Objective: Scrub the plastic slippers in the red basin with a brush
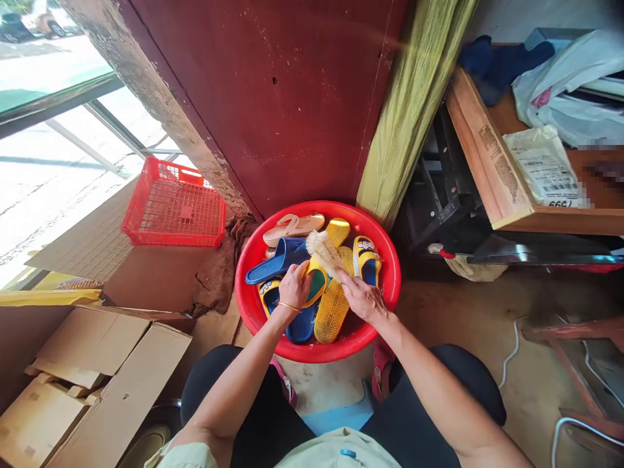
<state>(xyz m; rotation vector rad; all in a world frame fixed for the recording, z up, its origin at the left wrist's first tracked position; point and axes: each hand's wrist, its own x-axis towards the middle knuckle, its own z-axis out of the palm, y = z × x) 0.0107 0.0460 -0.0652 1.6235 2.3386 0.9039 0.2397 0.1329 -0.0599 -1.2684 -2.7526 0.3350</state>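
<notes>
Right hand (pixel 366 300) clamped on pale-bristled brush (pixel 327 255), left hand (pixel 294 286) apparently on yellow-green slipper (pixel 318 285), inside round red plastic basin (pixel 319 353) rim; floor (pixel 448 305) alongside.

I can't pass beyond the far edge of the round red plastic basin (pixel 324 353): the dark red flat door (pixel 277 123) and yellow-green hanging curtain (pixel 414 117) stand there. Off the left edge, a crumpled brown cloth (pixel 214 283) and a red plastic lattice crate (pixel 173 238) crowd me. Off the right edge I have bare brown floor (pixel 448 296), below a black metal frame (pixel 451 198). Black-clad legs (pixel 463 383) flank the near edge. Inside, piled blue and yellow open-toed slippers (pixel 331 318) leave me slim gaps along the wall.
</notes>
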